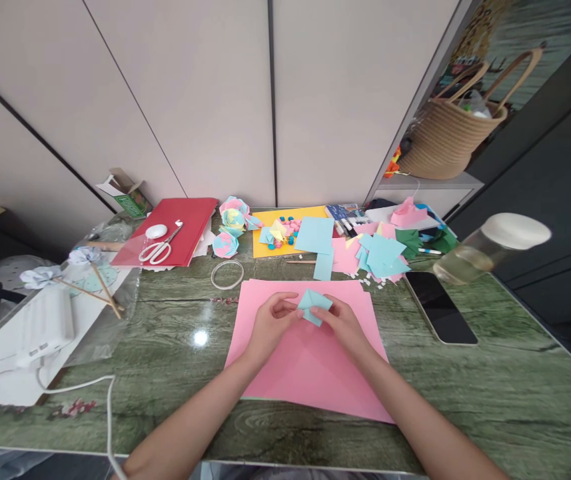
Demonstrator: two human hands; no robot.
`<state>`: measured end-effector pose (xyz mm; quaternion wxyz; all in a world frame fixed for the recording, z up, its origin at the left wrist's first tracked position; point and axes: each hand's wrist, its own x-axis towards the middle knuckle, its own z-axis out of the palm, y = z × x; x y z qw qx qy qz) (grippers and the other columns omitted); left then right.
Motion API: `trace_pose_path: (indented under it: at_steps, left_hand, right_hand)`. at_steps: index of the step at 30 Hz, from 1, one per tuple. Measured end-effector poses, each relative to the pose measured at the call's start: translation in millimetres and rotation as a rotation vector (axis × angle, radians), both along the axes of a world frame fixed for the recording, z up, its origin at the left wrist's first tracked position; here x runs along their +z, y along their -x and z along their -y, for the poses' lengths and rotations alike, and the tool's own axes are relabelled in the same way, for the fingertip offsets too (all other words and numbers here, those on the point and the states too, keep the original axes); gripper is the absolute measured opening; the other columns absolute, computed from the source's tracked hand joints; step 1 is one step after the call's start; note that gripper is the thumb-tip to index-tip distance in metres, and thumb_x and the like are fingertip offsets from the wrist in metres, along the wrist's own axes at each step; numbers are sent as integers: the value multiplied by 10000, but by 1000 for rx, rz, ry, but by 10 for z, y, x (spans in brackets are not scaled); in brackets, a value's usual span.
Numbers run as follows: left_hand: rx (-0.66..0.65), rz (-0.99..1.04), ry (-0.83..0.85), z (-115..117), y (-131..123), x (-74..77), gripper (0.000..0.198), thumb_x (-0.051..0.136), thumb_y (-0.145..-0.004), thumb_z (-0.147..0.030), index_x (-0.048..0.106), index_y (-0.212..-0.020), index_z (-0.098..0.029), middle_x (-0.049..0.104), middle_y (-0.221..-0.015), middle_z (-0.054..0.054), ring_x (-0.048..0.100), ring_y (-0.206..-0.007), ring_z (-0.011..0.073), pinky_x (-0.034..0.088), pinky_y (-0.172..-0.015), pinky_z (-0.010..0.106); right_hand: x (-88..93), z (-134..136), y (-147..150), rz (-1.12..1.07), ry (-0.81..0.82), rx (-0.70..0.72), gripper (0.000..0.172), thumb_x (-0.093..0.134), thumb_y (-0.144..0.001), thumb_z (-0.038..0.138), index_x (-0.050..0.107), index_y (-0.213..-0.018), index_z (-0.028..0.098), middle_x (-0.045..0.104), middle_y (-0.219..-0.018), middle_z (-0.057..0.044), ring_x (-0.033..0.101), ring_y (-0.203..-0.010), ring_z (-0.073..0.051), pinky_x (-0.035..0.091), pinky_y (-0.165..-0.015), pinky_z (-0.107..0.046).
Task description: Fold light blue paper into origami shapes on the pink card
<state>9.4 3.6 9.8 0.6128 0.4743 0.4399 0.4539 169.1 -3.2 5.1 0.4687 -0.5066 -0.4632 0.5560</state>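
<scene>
A small light-blue folded paper (315, 301) is held up between both my hands, its creases and flaps facing me. My left hand (276, 319) pinches its left corner between thumb and fingers. On the other side, my right hand (341, 321) has its thumb pressed on the front of the paper, with the fingers behind it mostly hidden. Both hands are over a stack of large pink paper sheets (310, 373) lying on the green table.
Behind the pink stack lie loose blue squares (385, 255), a yellow sheet (264, 240) and folded paper balls (226, 245). A phone (441, 308) and a bottle (480, 250) are at right. Scissors (160, 250) rest on a red folder (185, 223); a white power bank (48, 327) trails a cable at left.
</scene>
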Motion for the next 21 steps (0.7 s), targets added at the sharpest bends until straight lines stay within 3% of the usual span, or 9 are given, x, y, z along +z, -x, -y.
trace_pose_path:
  at_steps: [13, 21]
  left_hand:
    - [38, -29, -13, 13, -18, -15, 307, 704, -633, -212, 652, -934, -180, 635, -787, 10, 611, -716, 141, 502, -692, 273]
    - [55, -37, -15, 23, -23, 5, 316, 706, -630, -221, 660, -940, -176, 611, -703, -5, 603, -672, 136, 508, -655, 261]
  right_hand:
    - [55, 9, 1, 84, -19, 23, 209, 592, -716, 363, 592, -786, 167, 582, -726, -5, 475, -674, -149, 359, -631, -259]
    - [73, 14, -2, 126, -47, 28, 189, 580, -725, 360, 585, -766, 175, 580, -717, -3, 472, -654, -150, 357, -609, -262]
